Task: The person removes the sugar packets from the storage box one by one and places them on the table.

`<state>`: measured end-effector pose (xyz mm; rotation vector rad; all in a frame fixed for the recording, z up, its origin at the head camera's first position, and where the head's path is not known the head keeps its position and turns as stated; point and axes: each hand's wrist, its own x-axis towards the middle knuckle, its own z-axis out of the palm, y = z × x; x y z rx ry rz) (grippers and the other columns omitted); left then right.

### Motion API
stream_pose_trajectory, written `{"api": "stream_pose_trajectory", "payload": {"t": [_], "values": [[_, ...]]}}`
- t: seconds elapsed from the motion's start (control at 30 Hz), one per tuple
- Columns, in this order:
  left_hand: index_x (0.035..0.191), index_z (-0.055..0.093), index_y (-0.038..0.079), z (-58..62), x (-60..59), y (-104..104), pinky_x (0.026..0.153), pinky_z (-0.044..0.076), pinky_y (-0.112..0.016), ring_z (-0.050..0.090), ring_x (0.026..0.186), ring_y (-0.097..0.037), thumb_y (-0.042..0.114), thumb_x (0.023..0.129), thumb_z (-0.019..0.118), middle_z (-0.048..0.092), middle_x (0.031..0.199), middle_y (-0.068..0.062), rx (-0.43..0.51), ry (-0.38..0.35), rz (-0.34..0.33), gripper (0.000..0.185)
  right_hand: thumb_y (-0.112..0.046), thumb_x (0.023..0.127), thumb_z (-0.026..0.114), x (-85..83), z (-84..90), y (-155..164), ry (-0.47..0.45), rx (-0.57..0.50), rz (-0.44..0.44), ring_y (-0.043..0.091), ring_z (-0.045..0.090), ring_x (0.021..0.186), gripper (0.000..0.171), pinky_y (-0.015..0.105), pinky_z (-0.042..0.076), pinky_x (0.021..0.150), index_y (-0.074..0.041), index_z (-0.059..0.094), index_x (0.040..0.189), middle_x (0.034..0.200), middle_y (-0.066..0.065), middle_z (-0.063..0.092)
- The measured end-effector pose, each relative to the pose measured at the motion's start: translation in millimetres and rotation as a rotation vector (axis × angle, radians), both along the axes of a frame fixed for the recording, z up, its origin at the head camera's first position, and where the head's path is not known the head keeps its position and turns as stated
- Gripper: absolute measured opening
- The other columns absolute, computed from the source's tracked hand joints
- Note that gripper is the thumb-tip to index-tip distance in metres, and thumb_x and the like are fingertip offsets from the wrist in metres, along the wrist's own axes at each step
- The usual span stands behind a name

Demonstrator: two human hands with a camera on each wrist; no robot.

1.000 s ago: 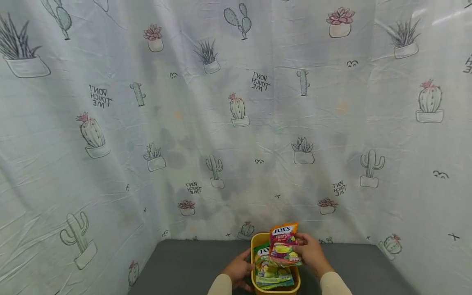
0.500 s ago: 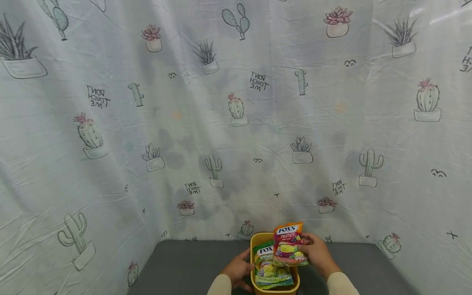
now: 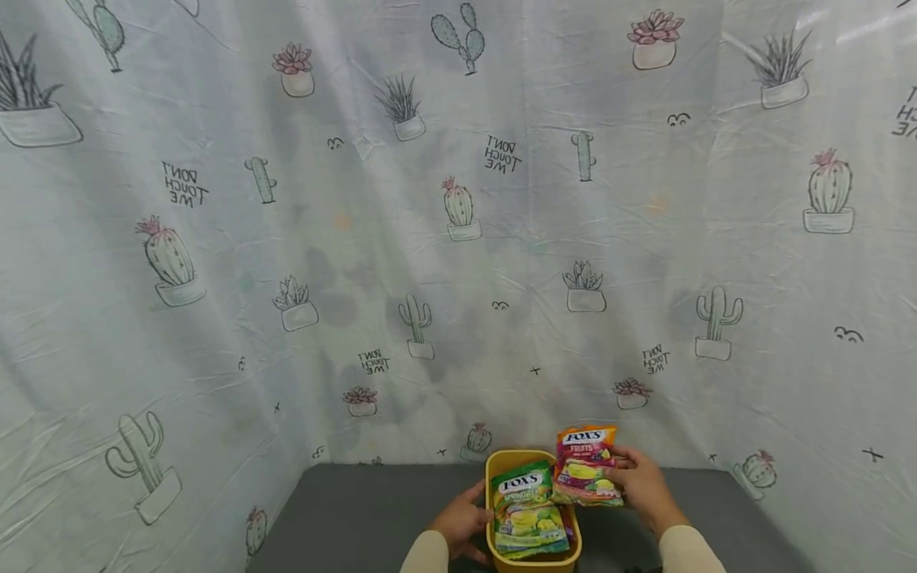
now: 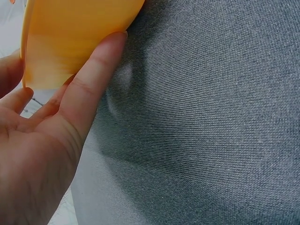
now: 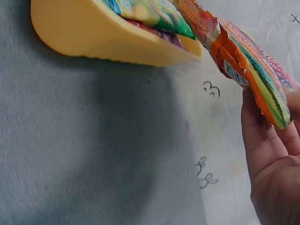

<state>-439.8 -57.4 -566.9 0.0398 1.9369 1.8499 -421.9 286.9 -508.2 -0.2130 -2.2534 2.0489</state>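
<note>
A yellow plastic bin (image 3: 490,521) stands on the grey table. My left hand (image 3: 462,521) holds its left side; in the left wrist view the thumb (image 4: 96,70) lies along the wall, with other fingers at its edge. Inside the bin lies a green candy bag (image 3: 526,509) marked FOX'S, with a reddish-purple packet (image 5: 161,35) partly hidden beneath it. My right hand (image 3: 641,485) pinches an orange and magenta FOX'S Fruits candy bag (image 3: 586,469) by its right edge. This bag is raised over the bin's upper right rim, tilted, its lower left corner close to the green bag.
The grey table (image 3: 372,509) spreads to both sides of the bin. Behind it hangs a pale curtain (image 3: 458,278) printed with cacti, also covering the left and right sides. A small dark thing (image 3: 641,569) shows at the bottom edge near the right sleeve.
My right hand has moved right with the Fruits candy bag, from above the bin's middle to beyond its right rim. More of the green bag is uncovered. My left hand stays on the bin.
</note>
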Motion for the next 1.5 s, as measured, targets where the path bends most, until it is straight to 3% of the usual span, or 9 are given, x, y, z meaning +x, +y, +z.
{"api": "stream_pose_trajectory", "payload": {"t": [0.3, 0.53, 0.77, 1.5], "values": [[0.170, 0.032, 0.004, -1.1, -2.9, -2, 0.076, 0.060, -0.071, 0.069, 0.114, -0.045, 0.001, 0.106, 0.063, 0.068, 0.125, -0.024, -0.009, 0.035, 0.029, 0.071, 0.001, 0.105, 0.068, 2.5, 5.0, 13, 0.002, -0.009, -0.016, 0.024, 0.070, 0.089, 0.060, 0.044, 0.063, 0.072, 0.013, 0.040, 0.157, 0.122, 0.023, 0.064], [0.170, 0.030, 0.003, -9.8, -2.2, -3, 0.077, 0.059, -0.072, 0.067, 0.118, -0.049, 0.001, 0.107, 0.063, 0.065, 0.130, -0.027, -0.004, 0.020, 0.015, 0.071, 0.001, 0.106, 0.067, 6.4, -7.0, 28, -0.049, -0.002, -0.007, 0.025, 0.071, 0.091, 0.062, 0.047, 0.063, 0.073, 0.014, 0.037, 0.158, 0.127, 0.028, 0.063], [0.171, 0.030, 0.003, -9.4, -3.6, -4, 0.077, 0.059, -0.072, 0.068, 0.116, -0.045, 0.001, 0.107, 0.062, 0.066, 0.129, -0.025, 0.000, 0.009, 0.016, 0.071, 0.003, 0.106, 0.065, 9.8, -14.4, 40, -0.071, -0.028, -0.007, 0.027, 0.072, 0.093, 0.064, 0.049, 0.064, 0.076, 0.015, 0.033, 0.160, 0.132, 0.032, 0.062], [0.172, 0.028, 0.005, -3.9, -7.2, 1, 0.076, 0.060, -0.071, 0.066, 0.120, -0.048, 0.004, 0.108, 0.065, 0.064, 0.132, -0.027, -0.010, -0.021, 0.031, 0.073, 0.004, 0.100, 0.070, 22.8, -39.3, 60, -0.114, 0.091, -0.007, 0.028, 0.072, 0.088, 0.060, 0.047, 0.063, 0.074, 0.021, 0.040, 0.150, 0.113, 0.024, 0.069]]}}
